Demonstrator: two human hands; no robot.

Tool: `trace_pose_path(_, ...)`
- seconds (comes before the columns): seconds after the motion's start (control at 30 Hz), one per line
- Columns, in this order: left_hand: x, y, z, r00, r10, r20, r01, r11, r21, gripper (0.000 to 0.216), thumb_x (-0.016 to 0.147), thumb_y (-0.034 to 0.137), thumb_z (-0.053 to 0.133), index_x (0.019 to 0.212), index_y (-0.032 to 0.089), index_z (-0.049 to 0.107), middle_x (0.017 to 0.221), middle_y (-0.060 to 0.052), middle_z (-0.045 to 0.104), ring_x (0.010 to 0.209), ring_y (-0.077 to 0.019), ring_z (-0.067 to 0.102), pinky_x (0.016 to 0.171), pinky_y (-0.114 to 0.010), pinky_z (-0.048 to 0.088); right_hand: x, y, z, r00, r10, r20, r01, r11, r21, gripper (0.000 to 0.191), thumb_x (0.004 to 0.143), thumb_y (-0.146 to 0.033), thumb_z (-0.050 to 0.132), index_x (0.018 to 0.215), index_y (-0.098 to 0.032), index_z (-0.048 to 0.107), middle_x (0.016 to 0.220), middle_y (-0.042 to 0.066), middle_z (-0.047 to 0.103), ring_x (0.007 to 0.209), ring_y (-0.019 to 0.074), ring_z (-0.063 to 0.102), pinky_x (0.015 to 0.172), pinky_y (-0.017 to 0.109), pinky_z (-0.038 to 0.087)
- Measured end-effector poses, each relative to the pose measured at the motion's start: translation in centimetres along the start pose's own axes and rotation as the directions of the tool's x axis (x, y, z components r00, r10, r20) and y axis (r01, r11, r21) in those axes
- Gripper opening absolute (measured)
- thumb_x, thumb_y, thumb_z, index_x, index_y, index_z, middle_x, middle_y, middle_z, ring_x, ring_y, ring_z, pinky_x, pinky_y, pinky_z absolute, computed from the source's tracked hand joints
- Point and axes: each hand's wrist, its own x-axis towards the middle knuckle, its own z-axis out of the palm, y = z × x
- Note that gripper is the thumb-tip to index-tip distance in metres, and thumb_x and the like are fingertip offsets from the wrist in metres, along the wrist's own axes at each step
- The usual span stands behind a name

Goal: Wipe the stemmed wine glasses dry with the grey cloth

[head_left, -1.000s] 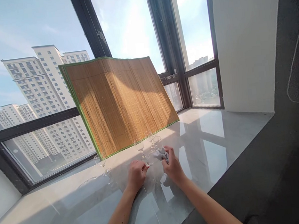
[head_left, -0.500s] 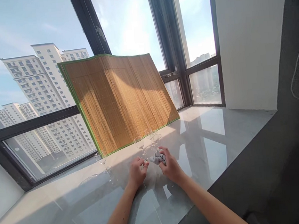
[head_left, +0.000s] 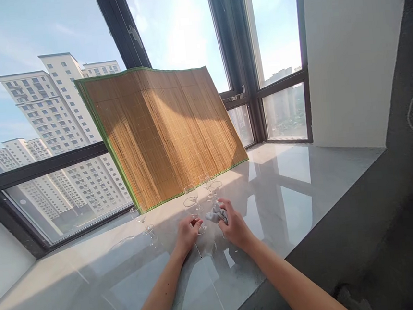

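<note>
My left hand is closed around the stem of a clear stemmed glass, which stands upright on the glossy marble sill. My right hand is closed on a crumpled grey cloth, just right of that glass. Three more stemmed glasses stand close behind: one directly behind the held glass, and two others further right. Another glass stands apart at the left.
A bamboo mat with a green edge leans against the window frame behind the glasses. Large windows show tower blocks outside. A white wall closes the sill's right end. A dark floor lies at the right. A clear dish-like thing lies left of the glasses.
The glass went from tilted between my hands to standing upright on the sill, gripped at the stem. The cloth has come away from the glass. The view shifted slightly upward.
</note>
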Motion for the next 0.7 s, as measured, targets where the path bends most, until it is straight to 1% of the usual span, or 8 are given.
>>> trace_pose_path(0.13,0.10,-0.22,0.13,0.998,-0.057,0.019,0.058,0.995,-0.084,0.019,0.077,0.037,0.062,0.073,0.019,0.068,0.071,-0.003,0.070,0.070,-0.0183,0.063,0.071,-0.030,0.046,0.02,-0.28,-0.19,1.000,-0.006,0.005,0.006,1.000,0.007,0.057,0.073,-0.008,0.048,0.128,-0.021,0.041,0.103,0.008,0.064,0.100,0.0216,0.063,0.084,0.034,0.051)
trace_pose_path(0.23,0.21,-0.31,0.18,0.994,-0.094,0.051,0.101,0.983,-0.151,0.020,0.077,0.037,0.061,0.081,0.019,0.068,0.072,-0.003,0.072,0.071,-0.0189,0.065,0.071,-0.031,0.048,0.03,-0.26,-0.20,1.000,-0.010,0.000,0.010,1.000,0.007,0.057,0.072,-0.007,0.048,0.127,-0.022,0.041,0.105,0.008,0.064,0.103,0.0214,0.062,0.086,0.034,0.051)
trace_pose_path(0.3,0.26,-0.26,0.15,0.991,-0.111,0.075,0.123,0.973,-0.194,0.021,0.078,0.037,0.060,0.086,0.019,0.068,0.077,-0.003,0.073,0.073,-0.0191,0.067,0.072,-0.030,0.050,0.04,-0.16,-0.16,1.000,-0.007,-0.002,0.007,1.000,0.006,0.057,0.073,-0.008,0.049,0.127,-0.022,0.041,0.106,0.008,0.064,0.102,0.0213,0.063,0.086,0.035,0.051)
trace_pose_path(0.37,0.27,-0.13,0.08,0.991,-0.104,0.078,0.118,0.973,-0.198,0.020,0.078,0.036,0.059,0.085,0.019,0.068,0.080,-0.003,0.074,0.076,-0.0190,0.068,0.074,-0.030,0.050,0.06,-0.07,-0.11,1.000,0.000,-0.004,0.000,1.000,0.004,0.057,0.073,-0.009,0.049,0.127,-0.022,0.042,0.105,0.008,0.064,0.098,0.0208,0.063,0.085,0.034,0.051)
trace_pose_path(0.47,0.16,0.12,-0.02,0.995,-0.069,0.074,0.078,0.989,-0.128,0.019,0.080,0.034,0.056,0.082,0.020,0.068,0.082,-0.003,0.073,0.078,-0.0179,0.066,0.073,-0.028,0.049,0.06,0.01,-0.09,1.000,0.006,-0.005,-0.006,1.000,0.003,0.057,0.072,-0.009,0.050,0.128,-0.023,0.042,0.105,0.007,0.064,0.093,0.0196,0.064,0.084,0.034,0.051)
trace_pose_path(0.57,-0.03,0.27,-0.05,0.998,-0.010,0.069,0.010,1.000,0.000,0.019,0.081,0.031,0.054,0.076,0.020,0.068,0.079,-0.003,0.070,0.077,-0.0172,0.063,0.074,-0.029,0.048,0.05,0.01,-0.09,1.000,0.000,-0.008,0.000,1.000,0.008,0.058,0.072,-0.009,0.049,0.128,-0.023,0.042,0.104,0.007,0.064,0.094,0.0195,0.063,0.084,0.034,0.051)
trace_pose_path(0.63,-0.16,0.30,-0.05,0.996,0.044,0.072,-0.049,0.997,0.061,0.021,0.082,0.029,0.052,0.072,0.019,0.068,0.080,-0.004,0.069,0.079,-0.0177,0.062,0.078,-0.031,0.048,0.05,-0.02,-0.09,1.000,-0.003,-0.008,0.003,1.000,0.011,0.057,0.072,-0.009,0.049,0.128,-0.022,0.042,0.104,0.007,0.064,0.095,0.0200,0.063,0.084,0.034,0.051)
trace_pose_path(0.7,-0.24,0.33,-0.06,0.993,0.094,0.077,-0.100,0.991,0.085,0.023,0.084,0.029,0.052,0.073,0.020,0.069,0.086,-0.005,0.069,0.086,-0.0194,0.062,0.084,-0.034,0.047,0.06,-0.07,-0.08,1.000,-0.004,-0.004,0.004,1.000,0.014,0.057,0.073,-0.008,0.049,0.128,-0.022,0.042,0.103,0.007,0.064,0.097,0.0203,0.063,0.084,0.034,0.051)
